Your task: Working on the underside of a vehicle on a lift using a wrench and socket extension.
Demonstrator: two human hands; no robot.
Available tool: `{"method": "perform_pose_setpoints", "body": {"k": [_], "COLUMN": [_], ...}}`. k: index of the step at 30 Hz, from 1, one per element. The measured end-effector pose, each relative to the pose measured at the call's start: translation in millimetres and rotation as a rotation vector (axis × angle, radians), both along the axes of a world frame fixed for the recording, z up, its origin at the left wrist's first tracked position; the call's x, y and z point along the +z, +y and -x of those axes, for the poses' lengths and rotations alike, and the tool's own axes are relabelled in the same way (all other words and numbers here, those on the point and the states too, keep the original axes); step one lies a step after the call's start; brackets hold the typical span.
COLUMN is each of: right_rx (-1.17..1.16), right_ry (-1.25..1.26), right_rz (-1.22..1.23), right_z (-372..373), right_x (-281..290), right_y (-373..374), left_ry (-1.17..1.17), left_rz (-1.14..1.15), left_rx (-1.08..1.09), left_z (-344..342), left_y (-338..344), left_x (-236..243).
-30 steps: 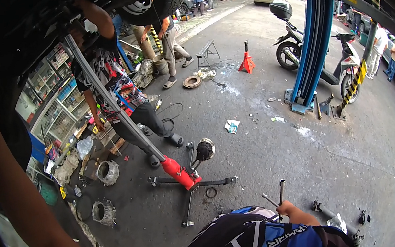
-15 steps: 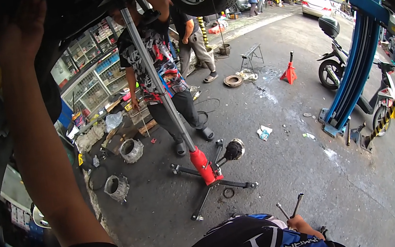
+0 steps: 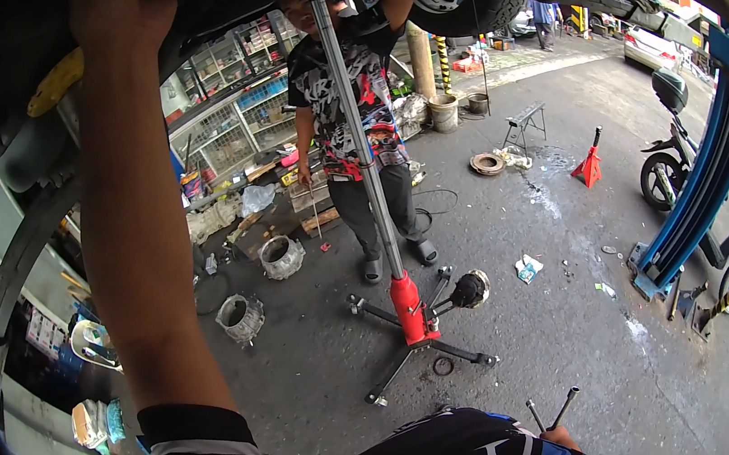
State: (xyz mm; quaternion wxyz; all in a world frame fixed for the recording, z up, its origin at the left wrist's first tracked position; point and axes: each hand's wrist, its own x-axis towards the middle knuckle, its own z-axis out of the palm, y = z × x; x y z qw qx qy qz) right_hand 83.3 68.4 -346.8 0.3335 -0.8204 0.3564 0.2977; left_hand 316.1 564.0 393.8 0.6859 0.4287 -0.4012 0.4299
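My left arm reaches up to the dark underside of a raised vehicle. The left hand [image 3: 125, 16] is at the top edge, partly cut off, its fingers hidden in shadow. Low on the right, my right hand [image 3: 561, 438] is closed around two metal socket wrenches [image 3: 563, 410], their ends pointing up. In front of me stands a red transmission jack [image 3: 408, 311] on several dark legs, its tall silver post [image 3: 357, 128] rising to the vehicle. Behind the post a co-worker [image 3: 341, 112] has one arm raised to the underside and holds a thin rod [image 3: 317, 215] in the lowered hand.
Two metal housings [image 3: 282, 258] lie on the floor at left, before wire-fronted shelves [image 3: 264, 117]. A red jack stand [image 3: 589, 165], a round metal part [image 3: 487, 164] and a small step stand [image 3: 526, 123] are farther right. A blue lift post [image 3: 694, 169] rises beside a motorcycle [image 3: 662, 168].
My view has swung left, so the scene sits farther right and somewhat lower. The second person behind the co-worker is out of sight. My right hand still holds the wrenches.
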Motion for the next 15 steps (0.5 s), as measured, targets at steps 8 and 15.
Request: {"method": "perform_pose_setpoints", "body": {"k": [8, 15], "right_rx": [0.061, 0.068], "right_ry": [-0.018, -0.001], "right_rz": [-0.017, 0.028], "right_z": [-6.6, -8.8], "right_x": [-6.0, 1.8], "right_y": [-6.0, -0.9], "left_ry": [0.049, 0.109], "left_rz": [0.125, 0.139], "left_rx": [0.006, 0.060], "left_z": [12.1, 2.6], "left_y": [-10.1, -0.6], "left_x": [-1.9, 2.9]}}
